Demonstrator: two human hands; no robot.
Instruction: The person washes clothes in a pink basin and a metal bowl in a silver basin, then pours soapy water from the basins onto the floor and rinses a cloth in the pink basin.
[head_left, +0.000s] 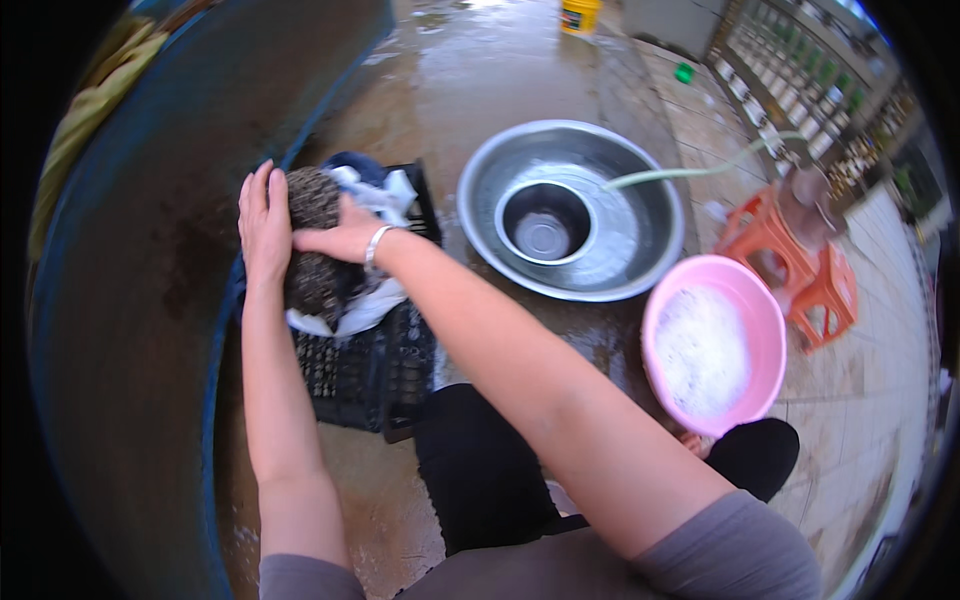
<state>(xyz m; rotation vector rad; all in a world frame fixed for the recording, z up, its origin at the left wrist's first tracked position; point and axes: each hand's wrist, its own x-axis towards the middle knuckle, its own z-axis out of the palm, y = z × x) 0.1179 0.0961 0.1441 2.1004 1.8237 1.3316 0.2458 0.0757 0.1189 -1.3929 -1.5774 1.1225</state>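
Note:
A bunched dark, speckled fabric piece (316, 281) lies over other laundry on an upturned black plastic crate (345, 375). My left hand (266, 221) presses flat along its left side, fingers together and pointing away from me. From the right, my right hand (346, 231), with a silver bangle at the wrist, grips the same fabric, its thumb reaching towards the left hand. White cloth (379, 306) shows beneath the bundle, and a dark blue cloth (356, 166) sits behind it. The fingertips of my right hand are partly hidden by the fabric.
A large metal basin (480, 217) holds water and a smaller metal pot (551, 259); a pale green hose (675, 174) runs into it. Right of my knees stands a pink basin (765, 322) of suds, beside orange stools (769, 232). A blue-edged panel (142, 300) rises at left. The floor is wet.

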